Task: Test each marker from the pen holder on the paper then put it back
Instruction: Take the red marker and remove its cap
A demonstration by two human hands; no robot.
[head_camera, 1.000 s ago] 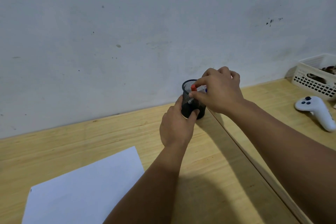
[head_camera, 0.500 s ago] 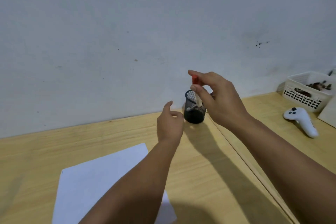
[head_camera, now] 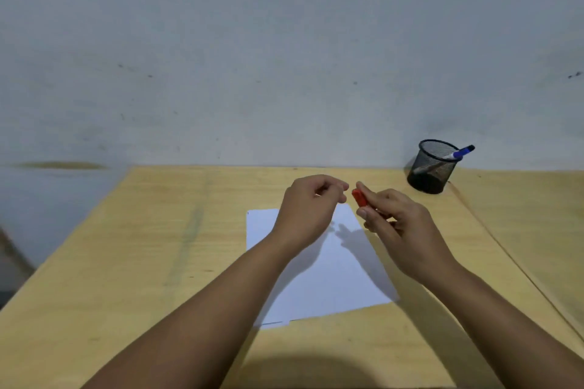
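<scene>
Near the middle of the frame the right hand [head_camera: 398, 230] grasps a red marker [head_camera: 359, 198], fingers wrapped round the barrel so that only the red cap end sticks out toward the left hand [head_camera: 311, 205]. That hand is loosely curled and holds nothing, its thumb and fingertips just beside the cap but apart from it. The pose reads as a set-up for uncapping: one hand steadies the body, the other comes in to pinch and pull. Both hands hang above the upper part of the sheet of paper [head_camera: 319, 278], which lies flat on the wooden table [head_camera: 158, 246] in the centre, likely so the tip can drop straight onto it once bare; no ink mark can be made out on the sheet. The black mesh pen holder [head_camera: 433, 167] stands at the right of the frame against the wall, well apart from the hands, with a blue marker [head_camera: 462, 151] leaning out over its rim, probably next for testing. By count: two markers plainly seen, one holder, one sheet; whether more markers lie inside the mesh cannot be told.
</scene>
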